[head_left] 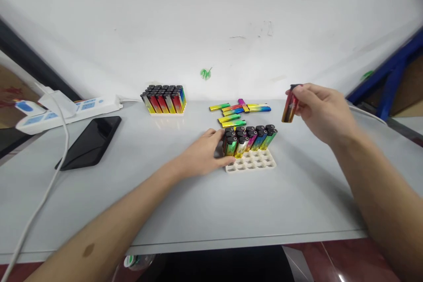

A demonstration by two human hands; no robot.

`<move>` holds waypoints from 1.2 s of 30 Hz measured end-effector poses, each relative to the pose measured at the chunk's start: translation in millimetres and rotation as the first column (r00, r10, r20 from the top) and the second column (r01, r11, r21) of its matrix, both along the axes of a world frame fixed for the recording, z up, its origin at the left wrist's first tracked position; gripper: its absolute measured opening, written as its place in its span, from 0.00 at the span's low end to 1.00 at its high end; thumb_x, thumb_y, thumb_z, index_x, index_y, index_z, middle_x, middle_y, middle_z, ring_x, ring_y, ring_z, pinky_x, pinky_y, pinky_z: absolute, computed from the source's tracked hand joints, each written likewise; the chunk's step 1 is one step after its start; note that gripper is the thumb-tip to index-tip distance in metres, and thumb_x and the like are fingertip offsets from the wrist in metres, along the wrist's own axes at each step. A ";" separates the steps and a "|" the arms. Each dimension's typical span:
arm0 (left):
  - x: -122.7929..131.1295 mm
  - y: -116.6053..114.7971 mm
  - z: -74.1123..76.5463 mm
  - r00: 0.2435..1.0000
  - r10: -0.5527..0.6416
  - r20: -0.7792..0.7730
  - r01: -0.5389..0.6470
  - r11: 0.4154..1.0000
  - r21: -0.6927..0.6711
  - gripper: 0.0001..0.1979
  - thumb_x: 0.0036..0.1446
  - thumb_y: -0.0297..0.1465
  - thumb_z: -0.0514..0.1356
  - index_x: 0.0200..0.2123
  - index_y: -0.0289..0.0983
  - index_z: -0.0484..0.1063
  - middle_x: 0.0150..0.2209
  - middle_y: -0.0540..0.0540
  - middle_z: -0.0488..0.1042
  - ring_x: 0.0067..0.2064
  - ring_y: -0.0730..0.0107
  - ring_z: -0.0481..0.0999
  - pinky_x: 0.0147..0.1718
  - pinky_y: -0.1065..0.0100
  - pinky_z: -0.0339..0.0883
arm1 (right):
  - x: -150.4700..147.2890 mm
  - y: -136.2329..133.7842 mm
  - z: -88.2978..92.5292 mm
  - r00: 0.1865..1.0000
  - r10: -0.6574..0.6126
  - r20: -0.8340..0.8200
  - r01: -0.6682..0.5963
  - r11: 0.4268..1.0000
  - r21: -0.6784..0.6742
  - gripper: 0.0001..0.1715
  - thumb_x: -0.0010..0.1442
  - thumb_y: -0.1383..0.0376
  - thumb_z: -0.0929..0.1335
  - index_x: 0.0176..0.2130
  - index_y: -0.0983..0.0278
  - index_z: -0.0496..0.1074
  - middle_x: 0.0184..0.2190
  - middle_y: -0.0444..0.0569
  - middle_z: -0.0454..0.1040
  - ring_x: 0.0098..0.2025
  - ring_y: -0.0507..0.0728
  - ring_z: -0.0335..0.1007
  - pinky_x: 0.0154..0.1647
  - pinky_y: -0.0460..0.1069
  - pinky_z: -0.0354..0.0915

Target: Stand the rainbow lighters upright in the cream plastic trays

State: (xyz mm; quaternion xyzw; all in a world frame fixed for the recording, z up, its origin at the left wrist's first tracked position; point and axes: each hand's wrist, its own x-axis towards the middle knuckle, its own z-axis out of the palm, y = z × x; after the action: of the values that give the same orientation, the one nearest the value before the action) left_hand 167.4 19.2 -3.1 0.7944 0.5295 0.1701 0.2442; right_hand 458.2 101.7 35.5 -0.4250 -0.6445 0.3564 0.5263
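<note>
My right hand is raised above the right part of the table. Its fingers and thumb grip a red and gold lighter with a black top, held nearly upright. My left hand is closed around the left end of a white slotted tray, thumb at the front and fingers behind. Several lighters with black tops, such as a green one, stand upright in the tray's back and left slots. Bare slots show along its front. Behind the tray lie several shiny coloured lighter sleeves, partly overlapping.
A second white tray full of upright lighters stands near the wall. To the left, a black phone lies by a white power strip. A white cable runs over the table's left side. A blue frame stands at right.
</note>
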 end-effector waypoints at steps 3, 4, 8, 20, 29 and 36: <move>-0.3 0.4 -1.0 1.000 -0.004 0.002 0.004 1.000 0.005 0.27 0.57 0.48 0.63 0.53 0.37 0.69 0.48 0.40 0.72 0.52 0.50 0.74 0.50 0.55 0.69 | 0.7 -9.6 7.2 0.991 0.096 -0.089 -0.094 0.995 0.025 0.12 0.59 0.53 0.76 0.36 0.57 0.78 0.28 0.45 0.73 0.26 0.53 0.64 0.28 0.51 0.63; -0.3 0.6 -1.4 1.000 -0.005 0.003 0.005 1.000 0.005 0.27 0.57 0.48 0.63 0.54 0.37 0.69 0.48 0.40 0.72 0.52 0.50 0.73 0.51 0.55 0.69 | -0.9 -13.5 8.7 0.989 0.120 -0.087 -0.118 0.993 0.032 0.12 0.58 0.53 0.77 0.36 0.56 0.78 0.28 0.45 0.74 0.27 0.54 0.65 0.29 0.52 0.64; 0.8 1.7 -2.8 1.000 0.002 -0.002 -0.002 1.000 0.013 0.27 0.57 0.48 0.64 0.54 0.38 0.69 0.49 0.40 0.72 0.53 0.50 0.73 0.52 0.55 0.69 | -12.9 -28.3 9.6 0.973 0.230 0.033 -0.232 0.972 0.044 0.15 0.55 0.53 0.79 0.37 0.58 0.79 0.32 0.46 0.77 0.34 0.55 0.72 0.38 0.52 0.70; 1.1 3.9 -4.7 1.000 -0.003 -0.005 0.003 1.000 0.031 0.25 0.57 0.49 0.64 0.50 0.38 0.69 0.46 0.41 0.71 0.49 0.52 0.74 0.48 0.56 0.70 | -38.4 -37.9 -5.5 0.829 0.278 0.485 -0.428 0.874 0.230 0.11 0.55 0.57 0.79 0.36 0.57 0.78 0.37 0.47 0.76 0.45 0.61 0.70 0.50 0.58 0.65; 0.7 1.5 -2.4 1.000 -0.011 0.005 0.011 1.000 0.024 0.26 0.57 0.47 0.64 0.54 0.38 0.69 0.48 0.41 0.73 0.53 0.50 0.74 0.51 0.55 0.69 | -32.5 -39.0 -2.7 0.795 0.337 0.504 -0.457 0.880 0.132 0.13 0.55 0.56 0.79 0.36 0.57 0.78 0.43 0.49 0.72 0.52 0.63 0.69 0.55 0.60 0.64; 0.4 2.3 -4.0 1.000 -0.012 0.014 0.011 1.000 0.026 0.28 0.57 0.48 0.64 0.56 0.38 0.69 0.50 0.39 0.73 0.54 0.49 0.73 0.53 0.53 0.69 | -32.0 -35.3 -0.1 0.844 0.316 0.434 -0.403 0.907 0.123 0.11 0.60 0.52 0.75 0.36 0.57 0.78 0.40 0.49 0.76 0.47 0.61 0.72 0.51 0.58 0.67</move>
State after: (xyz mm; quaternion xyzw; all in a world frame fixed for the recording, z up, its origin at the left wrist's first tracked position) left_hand 167.8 21.4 -7.1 0.7993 0.5210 0.1811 0.2384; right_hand 426.2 66.4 35.3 -0.3026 -0.8412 0.2838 0.3467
